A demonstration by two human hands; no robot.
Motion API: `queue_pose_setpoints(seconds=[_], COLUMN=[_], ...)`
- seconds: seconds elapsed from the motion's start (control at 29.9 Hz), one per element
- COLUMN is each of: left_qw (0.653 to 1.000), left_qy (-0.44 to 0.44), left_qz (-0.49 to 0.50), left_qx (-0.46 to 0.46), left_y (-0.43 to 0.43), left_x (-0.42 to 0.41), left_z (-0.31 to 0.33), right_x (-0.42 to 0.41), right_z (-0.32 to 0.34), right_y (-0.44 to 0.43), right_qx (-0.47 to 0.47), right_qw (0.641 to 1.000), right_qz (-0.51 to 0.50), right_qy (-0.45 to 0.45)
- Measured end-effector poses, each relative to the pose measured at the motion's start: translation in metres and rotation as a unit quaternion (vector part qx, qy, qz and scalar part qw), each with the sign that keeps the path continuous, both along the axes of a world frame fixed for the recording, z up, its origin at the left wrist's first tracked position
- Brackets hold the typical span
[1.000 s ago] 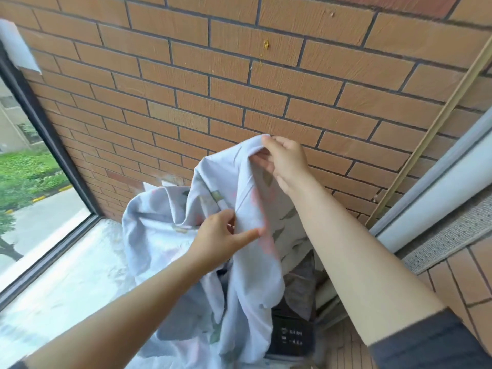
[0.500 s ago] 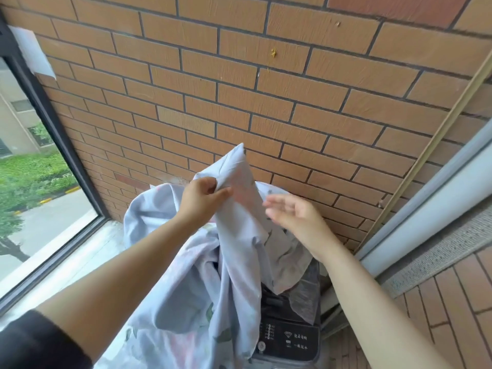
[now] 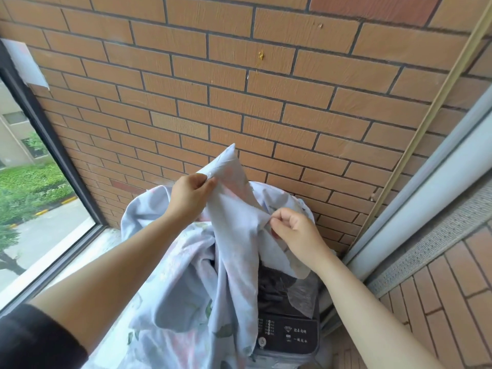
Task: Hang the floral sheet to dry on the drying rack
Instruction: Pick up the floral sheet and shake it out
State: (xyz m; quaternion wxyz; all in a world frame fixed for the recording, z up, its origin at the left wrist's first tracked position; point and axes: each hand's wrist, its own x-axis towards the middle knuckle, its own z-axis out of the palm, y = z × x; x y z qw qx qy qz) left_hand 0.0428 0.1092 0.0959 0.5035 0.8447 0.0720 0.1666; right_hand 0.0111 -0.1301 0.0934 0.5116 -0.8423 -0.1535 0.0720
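Pale blue floral cotton sheet [image 3: 186, 275]: the bulk is heaped on top of the dark top-loading washing machine [image 3: 290, 335] and spills over its front and its window side. One peak of cloth is lifted above the machine. It is crumpled and bunched, nowhere spread flat.

Left hand [image 3: 191, 195]: above the machine, fingers curled, pinching the raised peak just below its tip.

Right hand [image 3: 295, 230]: above the machine's far side from the window, lower than the left. Thumb and forefinger nip a fold of sheet edge; the other fingers are tucked in.

Orange-brown brick wall [image 3: 239, 102]: directly behind the machine. Dark-framed window [image 3: 32, 222]: beside the machine.

Drying rack: not in view.

Progress, my reading: early. The sheet is up out of the machine, though I cannot tell whether any remains in the drum. The hands look to be hunting for an edge or corner. Remaining: shake it open, carry it to the rack, drape it, smooth it. Nothing is hung yet.
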Motion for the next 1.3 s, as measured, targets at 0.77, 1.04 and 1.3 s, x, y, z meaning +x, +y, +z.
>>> queue_pose_setpoints(seconds=[0.77, 1.04, 1.3], left_qw=[0.997, 0.998, 0.887], left_qy=[-0.029, 0.007, 0.087], left_qz=[-0.061, -0.037, -0.074], left_qx=[-0.038, -0.054, 0.447], left_y=[-0.027, 0.003, -0.013], left_x=[-0.088, -0.085, -0.093], left_z=[0.01, 0.082, 0.069], right_x=[0.023, 0.046, 0.046], right_z=[0.112, 0.089, 0.074], right_y=[0.057, 0.01, -0.037], right_qx=[0.01, -0.046, -0.043], right_qw=[0.981, 0.983, 0.93], right_qz=[-0.097, 0.008, 0.038], right_qy=[-0.165, -0.176, -0.364])
